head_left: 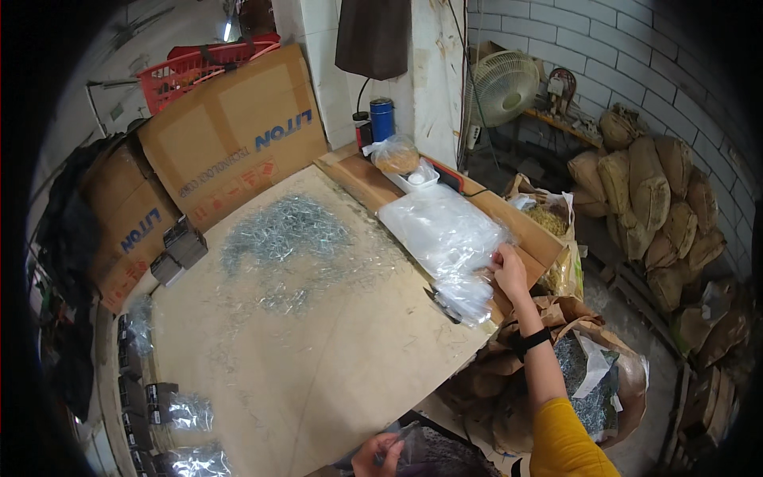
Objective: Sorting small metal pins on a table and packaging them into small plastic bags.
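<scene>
My right hand (509, 270) reaches to the right edge of a stack of clear plastic bags (445, 226), its fingers curled together on the film at that edge. More crumpled clear bags (463, 298) lie just nearer to me. At the lower edge, close to my body, my left hand (377, 455) pinches a piece of clear plastic (412, 442), seemingly a small bag; part of that hand is cut off by the picture's edge. Beyond my hands, a loose heap of thin, shiny metal pins (290, 230) spreads over the pale tabletop (334, 374).
Small dark boxes (184, 242) and filled clear packets (191, 412) line the left side. Cardboard sheets (238, 135) stand behind. A white tray (415, 178) and blue can (382, 119) are at the back. An open paper sack (628, 374) of metal pieces stands right; filled sacks (644, 191) lie beyond.
</scene>
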Action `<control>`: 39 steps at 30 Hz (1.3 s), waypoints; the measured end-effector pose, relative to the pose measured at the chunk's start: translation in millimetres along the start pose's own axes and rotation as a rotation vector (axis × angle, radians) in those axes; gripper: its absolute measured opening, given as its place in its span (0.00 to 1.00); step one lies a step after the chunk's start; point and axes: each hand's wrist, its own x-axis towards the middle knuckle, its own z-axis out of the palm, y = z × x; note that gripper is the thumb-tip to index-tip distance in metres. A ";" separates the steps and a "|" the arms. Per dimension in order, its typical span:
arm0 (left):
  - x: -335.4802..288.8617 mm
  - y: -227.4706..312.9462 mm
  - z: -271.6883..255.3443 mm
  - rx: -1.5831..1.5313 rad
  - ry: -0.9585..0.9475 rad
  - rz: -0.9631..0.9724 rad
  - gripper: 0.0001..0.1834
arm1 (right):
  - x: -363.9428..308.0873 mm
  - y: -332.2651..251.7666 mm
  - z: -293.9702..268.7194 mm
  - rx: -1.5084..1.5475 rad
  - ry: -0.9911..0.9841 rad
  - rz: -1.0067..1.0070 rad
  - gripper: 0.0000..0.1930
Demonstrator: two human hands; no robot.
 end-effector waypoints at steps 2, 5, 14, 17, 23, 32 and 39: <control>-3.7 -7.2 -3.0 -0.020 0.013 -0.004 0.07 | -7.6 7.1 5.4 0.161 0.209 -0.203 0.11; -18.6 -33.8 -17.3 -0.055 0.045 -0.056 0.09 | -33.8 -12.1 7.6 0.071 0.647 -0.402 0.11; -5.9 -26.2 -24.3 -0.325 0.082 -0.252 0.09 | -238.4 -156.0 -2.5 0.646 -0.628 -0.332 0.10; -17.2 -22.6 -25.4 -0.294 0.108 -0.164 0.08 | -276.7 -162.2 27.8 0.674 -0.761 -0.445 0.12; -33.4 -30.7 -45.7 -0.380 0.211 -0.187 0.09 | -302.1 -151.3 30.0 0.688 -0.898 -0.237 0.04; -45.1 -41.4 -68.0 -0.302 -0.230 0.083 0.11 | -310.7 -141.5 38.0 1.115 -1.362 0.251 0.18; -51.7 -39.1 -54.3 -0.614 0.089 -0.226 0.09 | -325.6 -126.8 43.4 0.907 -1.054 0.030 0.04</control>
